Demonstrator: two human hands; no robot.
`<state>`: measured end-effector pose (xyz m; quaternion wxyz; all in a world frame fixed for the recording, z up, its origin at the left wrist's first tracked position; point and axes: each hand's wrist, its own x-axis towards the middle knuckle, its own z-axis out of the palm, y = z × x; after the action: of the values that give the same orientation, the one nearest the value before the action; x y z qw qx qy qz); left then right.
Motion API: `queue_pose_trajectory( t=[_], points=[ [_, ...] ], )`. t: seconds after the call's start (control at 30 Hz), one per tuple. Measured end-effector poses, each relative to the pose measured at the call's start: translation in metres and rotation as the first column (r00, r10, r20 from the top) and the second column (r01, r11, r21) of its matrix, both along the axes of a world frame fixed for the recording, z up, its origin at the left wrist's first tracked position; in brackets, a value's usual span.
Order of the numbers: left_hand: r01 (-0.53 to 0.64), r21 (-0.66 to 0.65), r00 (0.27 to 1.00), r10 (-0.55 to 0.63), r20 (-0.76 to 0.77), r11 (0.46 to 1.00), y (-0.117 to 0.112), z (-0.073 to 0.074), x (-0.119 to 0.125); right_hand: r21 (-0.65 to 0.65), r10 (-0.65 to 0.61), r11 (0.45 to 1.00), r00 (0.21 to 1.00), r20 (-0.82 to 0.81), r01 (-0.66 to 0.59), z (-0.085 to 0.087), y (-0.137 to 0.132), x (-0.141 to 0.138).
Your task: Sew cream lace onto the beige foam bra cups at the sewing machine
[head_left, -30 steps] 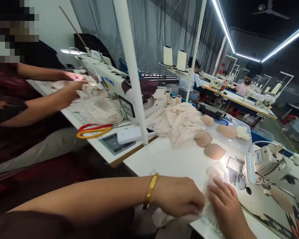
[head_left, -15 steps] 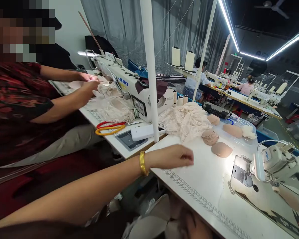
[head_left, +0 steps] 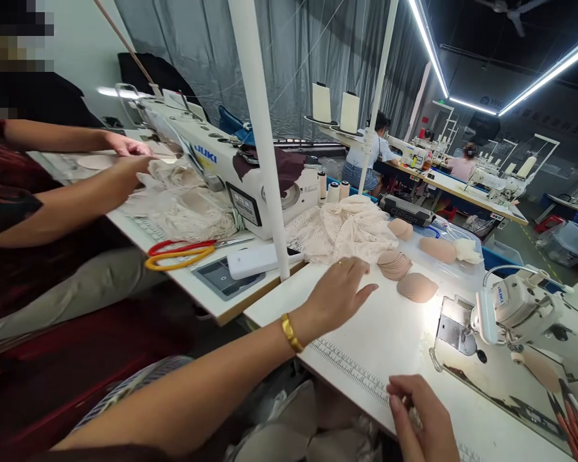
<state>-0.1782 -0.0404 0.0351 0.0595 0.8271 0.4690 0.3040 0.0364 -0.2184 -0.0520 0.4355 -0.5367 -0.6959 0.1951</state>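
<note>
My left hand point(head_left: 336, 292), with a gold bangle at the wrist, reaches over the white sewing table point(head_left: 351, 340). Its thumb is apart from the fingers and it holds nothing. Just beyond its fingertips lies a heap of cream lace fabric point(head_left: 349, 228). To the right of that hand are a fanned stack of beige cup pads point(head_left: 394, 264) and a second pile of beige pads point(head_left: 417, 287). Over the table's front edge, near the printed ruler, my right hand point(head_left: 424, 417) is loosely curled, its thumb and forefinger apart, with nothing visible between them.
A lit sewing machine point(head_left: 510, 314) stands at the right, with red-handled tools point(head_left: 575, 423) near it. At the left, a co-worker's hands point(head_left: 132, 147) are at another machine point(head_left: 264, 183). Scissors point(head_left: 183, 253), a white box point(head_left: 253, 260) and a white pole point(head_left: 260, 128) stand between.
My left hand has moved forward toward the lace and its fingers have spread. My right hand has come up over the table's edge. The view has turned slightly right.
</note>
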Motion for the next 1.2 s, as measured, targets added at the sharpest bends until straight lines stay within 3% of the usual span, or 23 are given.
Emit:
queue_pose_trajectory(
  t=[0.1,0.2,0.3,0.37,0.4,0.43,0.47,0.5,0.57,0.6,0.63,0.67,0.73,0.77,0.8,0.83,0.87,0.9,1.0,1.07,1.1,1.2],
  points=[
    [-0.118,-0.078,0.987,0.109,-0.114,0.99,0.029,0.0,-0.007,-0.02,0.044,0.999,0.996,-0.073,-0.045,0.009,0.014,-0.006],
    [-0.148,-0.089,0.988,0.142,-0.065,0.985,0.048,0.013,-0.02,-0.066,0.054,0.996,0.992,-0.114,-0.062,0.009,0.016,-0.007],
    [-0.162,-0.022,0.982,0.163,0.097,0.987,0.03,0.027,-0.019,-0.137,-0.015,0.99,0.975,-0.222,-0.016,0.007,0.017,-0.009],
    [0.001,-0.004,0.975,0.0,0.222,1.0,0.0,0.027,-0.009,-0.158,-0.052,0.987,0.939,-0.341,-0.003,0.009,0.021,-0.012],
    [0.165,-0.034,0.961,-0.153,0.229,0.986,-0.017,0.025,-0.001,-0.157,-0.054,0.988,0.916,-0.397,-0.009,0.012,0.024,-0.014],
    [0.367,-0.077,0.915,-0.345,0.208,0.927,-0.032,0.02,0.007,-0.154,-0.043,0.988,0.897,-0.44,-0.028,0.015,0.027,-0.016],
    [0.552,-0.104,0.824,-0.524,0.214,0.827,-0.046,0.015,0.015,-0.152,-0.024,0.987,0.884,-0.466,-0.053,0.019,0.029,-0.017],
    [0.645,-0.098,0.753,-0.608,0.253,0.758,-0.057,0.009,0.023,-0.156,-0.008,0.985,0.88,-0.475,-0.075,0.025,0.029,-0.016],
    [0.705,-0.099,0.679,-0.628,0.38,0.703,-0.07,-0.001,0.035,-0.179,0.005,0.979,0.895,-0.447,-0.095,0.037,0.024,-0.013],
    [0.721,-0.153,0.658,-0.6,0.454,0.676,-0.073,-0.006,0.039,-0.187,0.005,0.978,0.906,-0.424,-0.093,0.043,0.02,-0.01],
    [0.753,-0.251,0.633,-0.568,0.525,0.608,-0.073,-0.009,0.042,-0.187,0.0,0.979,0.916,-0.402,-0.083,0.049,0.014,-0.006],
    [0.793,-0.38,0.605,-0.541,0.584,0.477,-0.072,-0.012,0.044,-0.183,-0.009,0.981,0.925,-0.381,-0.066,0.055,0.009,-0.001],
    [0.796,-0.597,0.559,-0.495,0.666,0.096,-0.067,-0.018,0.047,-0.171,-0.061,0.985,0.937,-0.345,0.001,0.061,0.003,0.013],
    [0.749,-0.66,0.56,-0.481,0.675,-0.056,-0.063,-0.02,0.047,-0.161,-0.113,0.985,0.938,-0.326,0.063,0.062,0.002,0.024],
    [0.707,-0.693,0.568,-0.47,0.676,-0.142,-0.058,-0.021,0.046,-0.15,-0.184,0.978,0.936,-0.299,0.145,0.061,0.002,0.038],
    [0.676,-0.715,0.588,-0.456,0.668,-0.176,-0.052,-0.022,0.045,-0.131,-0.264,0.963,0.929,-0.259,0.237,0.059,0.001,0.056],
    [0.664,-0.726,0.613,-0.427,0.665,-0.179,-0.047,-0.021,0.042,-0.097,-0.349,0.937,0.914,-0.208,0.335,0.056,-0.002,0.077],
    [0.673,-0.725,0.636,-0.384,0.669,-0.148,-0.041,-0.019,0.04,-0.058,-0.435,0.901,0.89,-0.134,0.431,0.052,-0.006,0.099],
    [0.729,-0.684,0.668,-0.248,0.701,0.028,-0.03,-0.005,0.034,0.082,-0.556,0.826,0.784,0.276,0.557,0.036,-0.028,0.17],
    [0.742,-0.662,0.666,-0.223,0.711,0.103,-0.031,0.005,0.037,0.192,-0.596,0.785,0.633,0.494,0.589,0.022,-0.04,0.209],
    [0.745,-0.66,0.664,-0.221,0.715,0.102,-0.032,0.007,0.041,0.211,-0.588,0.784,0.59,0.553,0.584,0.015,-0.043,0.222],
    [0.782,-0.623,0.612,-0.188,0.768,-0.005,-0.039,0.005,0.058,0.231,-0.553,0.815,0.594,0.584,0.532,0.003,-0.04,0.229]
  ],
)
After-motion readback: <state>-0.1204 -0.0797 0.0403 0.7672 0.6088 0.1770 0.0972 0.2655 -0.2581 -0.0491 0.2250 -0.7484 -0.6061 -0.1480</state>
